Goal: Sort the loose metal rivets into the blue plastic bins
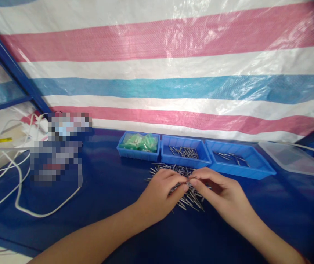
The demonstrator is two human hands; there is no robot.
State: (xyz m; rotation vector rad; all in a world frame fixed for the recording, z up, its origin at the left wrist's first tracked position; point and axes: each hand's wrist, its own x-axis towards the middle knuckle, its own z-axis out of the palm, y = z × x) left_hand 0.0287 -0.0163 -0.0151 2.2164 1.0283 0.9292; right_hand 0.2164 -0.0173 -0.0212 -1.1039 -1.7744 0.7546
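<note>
Over a pile of thin metal pins (188,201), which look like blind rivets, my two hands meet with their fingertips almost touching. My left hand (158,192) is closed in a pinch between thumb and index finger. From the other side my right hand (225,190) pinches as well, its thumb and fingers at the same spot. Whatever is between the fingertips is too small to make out. Both hands partly cover the pile. Just behind it, a blue bin (184,161) holds many similar metal pins, and the blue bin to its right (245,171) holds several.
A third blue bin (137,155) on the left contains green-and-clear plastic packets (143,142). A translucent plastic lid (291,157) lies at the far right. White cables (19,198) loop over the table's left side near blurred items. A striped plastic sheet (173,88) hangs behind.
</note>
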